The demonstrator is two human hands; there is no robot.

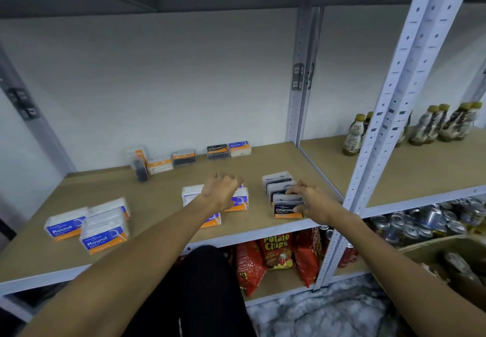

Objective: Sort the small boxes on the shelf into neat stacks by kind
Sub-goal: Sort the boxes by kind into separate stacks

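Observation:
On the wooden shelf [163, 192] lie small boxes of two kinds. White and blue "Round" boxes [89, 228] sit stacked at the front left. More of them [190, 194] lie in the middle under my left hand [222, 192], which hovers over them with curled fingers and blurs slightly. A row of black "Charcoal" boxes [278, 186] stands at the front right. My right hand [309, 201] grips the front Charcoal box [285, 209] of that row. Several mixed boxes [184, 156] lie along the back wall.
A slotted metal upright [389, 115] stands just right of my right hand. Bottles [431, 128] fill the neighbouring shelf. Below are red chip bags [276, 252], cans [426, 221] and a cardboard box [452, 257].

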